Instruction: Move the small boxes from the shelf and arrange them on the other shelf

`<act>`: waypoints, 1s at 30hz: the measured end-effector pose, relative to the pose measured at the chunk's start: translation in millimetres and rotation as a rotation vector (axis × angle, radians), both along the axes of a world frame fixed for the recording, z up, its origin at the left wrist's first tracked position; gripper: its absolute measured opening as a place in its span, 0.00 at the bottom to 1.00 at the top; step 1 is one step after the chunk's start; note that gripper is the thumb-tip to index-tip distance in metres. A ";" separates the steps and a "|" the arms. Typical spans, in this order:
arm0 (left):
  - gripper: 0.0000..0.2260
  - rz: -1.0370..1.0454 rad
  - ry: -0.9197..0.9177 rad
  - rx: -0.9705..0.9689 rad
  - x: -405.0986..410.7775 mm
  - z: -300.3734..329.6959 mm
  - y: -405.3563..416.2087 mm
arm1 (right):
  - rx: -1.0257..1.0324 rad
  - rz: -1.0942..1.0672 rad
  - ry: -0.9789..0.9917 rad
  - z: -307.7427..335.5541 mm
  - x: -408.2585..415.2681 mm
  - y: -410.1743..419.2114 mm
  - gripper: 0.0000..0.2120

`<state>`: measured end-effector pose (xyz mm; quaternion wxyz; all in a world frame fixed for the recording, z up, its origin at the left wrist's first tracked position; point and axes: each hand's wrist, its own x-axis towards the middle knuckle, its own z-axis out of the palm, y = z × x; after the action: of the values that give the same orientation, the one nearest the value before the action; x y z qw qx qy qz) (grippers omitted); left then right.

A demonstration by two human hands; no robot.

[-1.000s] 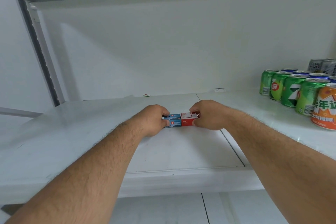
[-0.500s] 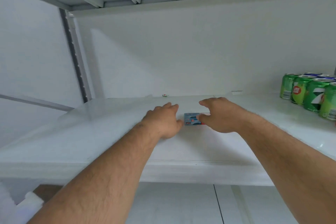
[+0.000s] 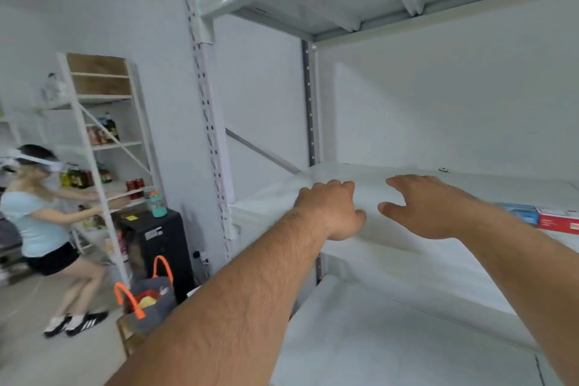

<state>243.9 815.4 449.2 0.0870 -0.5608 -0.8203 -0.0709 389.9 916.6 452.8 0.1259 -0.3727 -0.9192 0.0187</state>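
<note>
A blue small box (image 3: 521, 214) and a red small box (image 3: 559, 220) lie side by side on the white shelf (image 3: 407, 263), at the right edge of the view, partly behind my right forearm. My left hand (image 3: 332, 207) hovers over the shelf's left part with loosely curled fingers and holds nothing. My right hand (image 3: 419, 205) hangs beside it, fingers spread and relaxed, empty, well to the left of the boxes.
A perforated white upright post (image 3: 206, 122) stands at the shelf's left end. Beyond it another person (image 3: 40, 222) works at a second shelf rack (image 3: 103, 147) holding bottles and cans. A grey bag with orange handles (image 3: 150, 294) and a black cabinet (image 3: 156, 244) stand on the floor.
Both hands have let go of the two boxes and drawn away to the left. My view has swung left, so the cans are out of sight and the room appears.
</note>
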 end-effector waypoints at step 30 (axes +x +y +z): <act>0.22 0.843 -0.166 0.095 133.2 -87.6 -368.5 | -0.171 0.924 -0.082 -72.5 21.8 -279.6 0.23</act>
<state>377.1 446.9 361.6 0.0677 -0.1645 -0.9776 -0.1120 411.8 637.1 380.3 0.0369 0.0659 -0.9881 0.1338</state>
